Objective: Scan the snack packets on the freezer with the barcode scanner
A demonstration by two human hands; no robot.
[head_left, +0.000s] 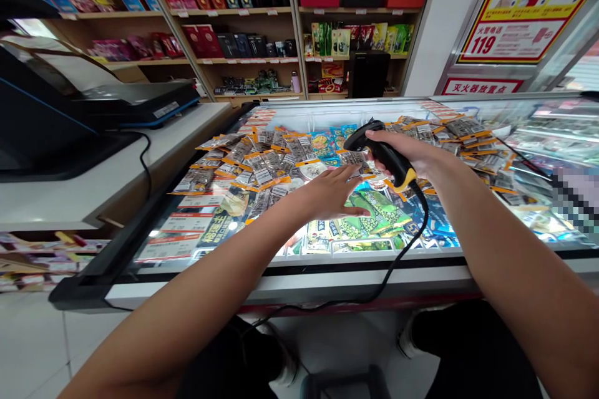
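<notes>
My right hand (414,151) is wrapped round a black and yellow barcode scanner (394,165), its head pointing left over the freezer's glass top. A black cable (423,215) hangs from the handle and loops down past the front edge. Left of the scanner, my left hand (333,194) is stretched out flat with its fingers apart, above or touching small packets; contact is hard to make out. One clear packet with an orange edge (352,161) lies by its fingertips. A pile of similar packets (269,165) spreads to the left, and more packets (461,131) lie to the right.
Under the glass of the chest freezer (290,283) are green bags (374,212) and blue bags (322,144). A counter (187,137) with a dark machine (135,103) stands at the left. Stocked shelves (238,11) line the back. A stool (346,380) is below, between my legs.
</notes>
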